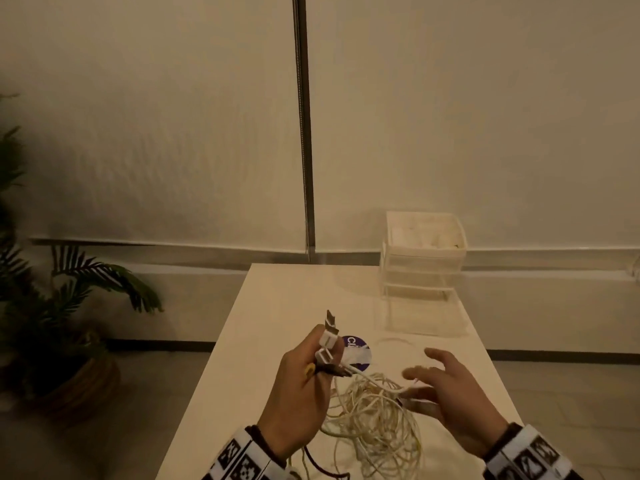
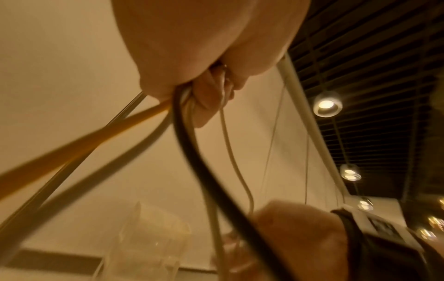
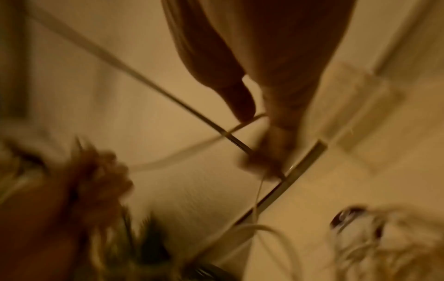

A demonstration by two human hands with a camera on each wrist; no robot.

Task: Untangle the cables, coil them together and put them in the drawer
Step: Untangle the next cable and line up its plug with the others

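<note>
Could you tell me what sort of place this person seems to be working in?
Probably an indoor studio or office corner: a white table before plain pale screens, a potted plant on the floor, and ceiling spotlights under dark slats.

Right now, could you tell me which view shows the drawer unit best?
The head view: the drawer unit stands whole and sharp at the table's far right. The left wrist view shows only a blurred part; the right wrist view is too blurred to tell.

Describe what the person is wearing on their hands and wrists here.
Both hands are bare, with no gloves. The left hand and right hand each come out of a dark cuff. Over each cuff sits a white wrist band printed with square black-and-white tracking markers; the other band looks the same. I can make out no rings or watch.
</note>
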